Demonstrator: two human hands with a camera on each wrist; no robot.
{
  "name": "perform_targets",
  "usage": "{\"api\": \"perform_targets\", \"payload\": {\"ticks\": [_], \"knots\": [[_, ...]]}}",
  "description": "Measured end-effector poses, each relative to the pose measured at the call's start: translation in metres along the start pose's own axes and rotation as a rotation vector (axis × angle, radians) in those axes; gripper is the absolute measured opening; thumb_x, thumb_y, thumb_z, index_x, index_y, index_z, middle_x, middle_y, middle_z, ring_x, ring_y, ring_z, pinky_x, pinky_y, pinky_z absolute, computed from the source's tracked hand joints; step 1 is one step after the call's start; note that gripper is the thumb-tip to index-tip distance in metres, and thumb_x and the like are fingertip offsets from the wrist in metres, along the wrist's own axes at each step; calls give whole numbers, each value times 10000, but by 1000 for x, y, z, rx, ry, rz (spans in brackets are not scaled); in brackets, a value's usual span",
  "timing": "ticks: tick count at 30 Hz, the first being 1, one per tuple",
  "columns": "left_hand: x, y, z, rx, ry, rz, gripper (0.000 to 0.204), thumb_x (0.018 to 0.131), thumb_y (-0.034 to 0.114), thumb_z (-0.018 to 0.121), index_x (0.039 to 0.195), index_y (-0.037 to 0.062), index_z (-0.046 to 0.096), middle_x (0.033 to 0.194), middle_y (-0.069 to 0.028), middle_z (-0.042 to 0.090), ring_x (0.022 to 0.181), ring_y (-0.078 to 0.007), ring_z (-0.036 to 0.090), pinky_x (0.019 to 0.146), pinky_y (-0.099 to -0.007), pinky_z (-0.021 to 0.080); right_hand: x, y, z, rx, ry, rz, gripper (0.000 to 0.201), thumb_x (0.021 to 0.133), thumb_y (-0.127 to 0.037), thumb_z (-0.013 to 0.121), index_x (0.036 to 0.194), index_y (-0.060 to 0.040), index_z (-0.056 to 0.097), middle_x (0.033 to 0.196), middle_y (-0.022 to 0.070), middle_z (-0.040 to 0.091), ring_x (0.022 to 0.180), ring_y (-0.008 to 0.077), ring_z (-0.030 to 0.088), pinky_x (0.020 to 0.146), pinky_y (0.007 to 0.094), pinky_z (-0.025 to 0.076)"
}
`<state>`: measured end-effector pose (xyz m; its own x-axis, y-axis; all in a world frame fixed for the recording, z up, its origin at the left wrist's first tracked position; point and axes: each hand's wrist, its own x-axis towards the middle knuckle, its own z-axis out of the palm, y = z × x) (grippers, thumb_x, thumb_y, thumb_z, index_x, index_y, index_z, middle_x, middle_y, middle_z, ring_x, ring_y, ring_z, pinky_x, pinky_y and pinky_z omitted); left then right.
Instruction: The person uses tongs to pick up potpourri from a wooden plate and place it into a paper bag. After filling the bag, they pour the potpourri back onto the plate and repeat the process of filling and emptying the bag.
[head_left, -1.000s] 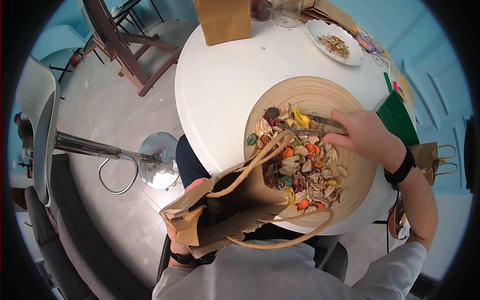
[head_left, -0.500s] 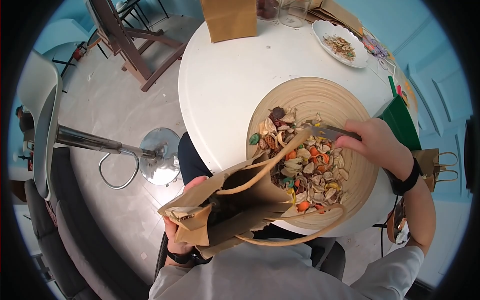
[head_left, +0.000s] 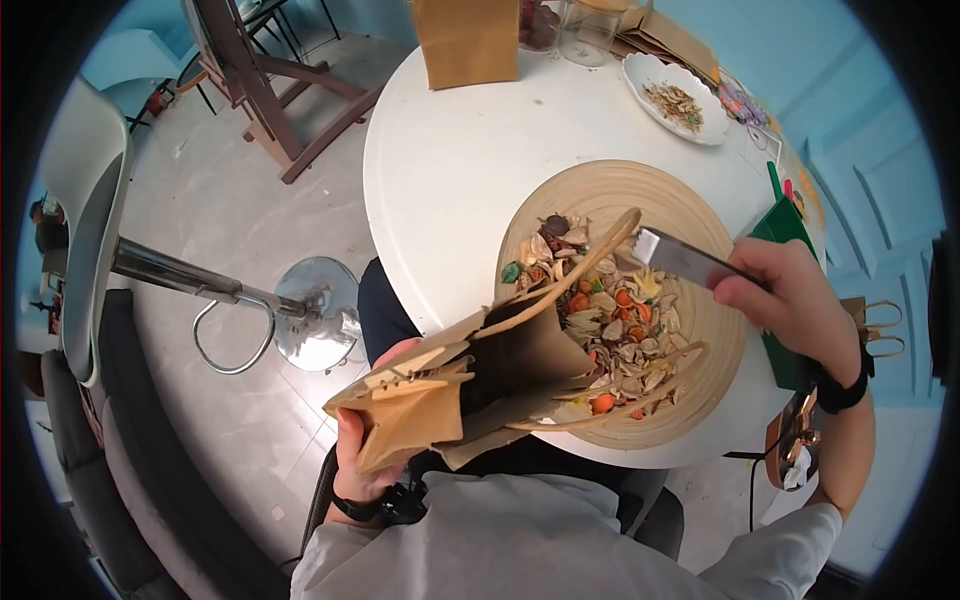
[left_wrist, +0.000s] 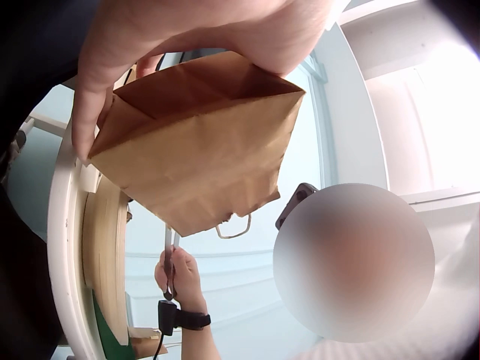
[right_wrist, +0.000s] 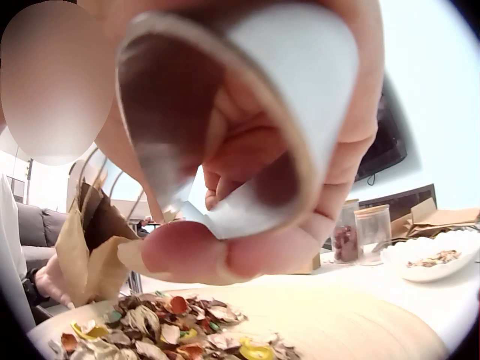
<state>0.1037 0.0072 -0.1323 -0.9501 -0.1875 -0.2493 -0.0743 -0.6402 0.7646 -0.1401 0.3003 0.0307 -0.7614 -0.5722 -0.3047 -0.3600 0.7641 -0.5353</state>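
Note:
My left hand (head_left: 358, 468) grips a brown paper bag (head_left: 415, 405) with a torn top and twisted paper handles. The bag is tilted, its mouth facing the dried potpourri (head_left: 625, 325) heaped on a round wooden plate (head_left: 722, 365). Metal tongs (head_left: 690, 262) are pinched in my right hand (head_left: 792, 295), raised over the plate's right side. Their tips overlap the potpourri and lie close to one bag handle in the head view; I cannot tell whether they hold a piece. The left wrist view shows the fingers (left_wrist: 90, 127) at the bag's folded base end.
Another brown bag (head_left: 467, 45) stands at the table's far edge, near glass jars (head_left: 588, 35). A white scalloped dish (head_left: 715, 125) with dried bits sits at the back right. Beside my right wrist is a green container (head_left: 785, 350), with a small paper bag (head_left: 880, 325) beyond.
The tongs closed on the yellow area of the potpourri, then rose and moved right with my right hand. The bag turned slightly in my left hand, and its handles shifted over the plate.

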Motion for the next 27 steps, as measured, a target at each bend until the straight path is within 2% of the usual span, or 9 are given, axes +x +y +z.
{"api": "perform_targets", "payload": {"ticks": [4,7,10,12,15,17,18,20,27], "knots": [[-1,4,1,-33,-29,-42,1110,785,741,610,1506,-11,227,1480,-188,401,1349,-280,450,1112,-402,389,-10,-13,7,-46,-37,-171,328,866,-294,741,756,-19,600,559,106,478,457,210,415,464,290,340],[3,5,7,-45,-54,-44,1118,776,741,620,1505,-4,216,1481,-181,395,1350,-275,448,1114,-396,388,-11,-25,20,-91,-73,-355,343,827,-361,763,781,-58,610,558,106,508,493,295,501,471,349,377],[4,7,14,-54,-54,-34,1127,769,743,625,1504,-1,205,1475,-174,399,1354,-268,444,1112,-388,391,-12,-42,31,-335,-9,-537,372,801,-421,767,838,-79,625,538,89,488,508,303,530,478,376,391],[6,6,12,-94,-95,-23,1126,774,737,627,1505,-4,197,1471,-173,404,1350,-270,449,1111,-387,392,-15,-46,34,-301,-9,-567,418,785,-472,759,849,-85,614,524,72,465,501,310,526,478,382,399],[6,5,4,-50,-76,-2,1130,780,747,610,1501,-27,212,1458,-180,425,1332,-274,469,1109,-390,396,-18,-42,29,-259,42,-533,414,812,-452,751,812,-71,588,544,68,500,507,260,558,480,352,402],[6,3,-2,-6,-30,18,1133,783,760,590,1489,-55,244,1448,-188,442,1320,-274,480,1108,-394,397,-15,-30,25,-39,156,-314,389,861,-412,727,793,-60,576,543,59,527,502,173,581,479,314,409],[6,2,-4,-7,-35,14,1133,783,760,590,1489,-55,244,1448,-188,442,1320,-274,480,1108,-394,397,-8,-27,22,-41,158,-308,389,861,-412,727,793,-60,576,543,59,527,502,173,581,479,314,409],[6,0,-9,-6,-36,29,1125,789,756,589,1484,-62,253,1444,-188,444,1313,-272,487,1105,-398,400,12,-19,15,3,42,76,372,928,-370,661,780,-38,579,532,45,546,476,112,568,456,280,405],[5,-5,-15,-1,-44,52,1134,811,789,516,1489,-76,238,1477,-182,405,1355,-238,430,1129,-371,341,58,13,26,68,-168,234,457,988,-379,563,724,-6,557,509,24,539,413,107,540,401,262,412]]}}
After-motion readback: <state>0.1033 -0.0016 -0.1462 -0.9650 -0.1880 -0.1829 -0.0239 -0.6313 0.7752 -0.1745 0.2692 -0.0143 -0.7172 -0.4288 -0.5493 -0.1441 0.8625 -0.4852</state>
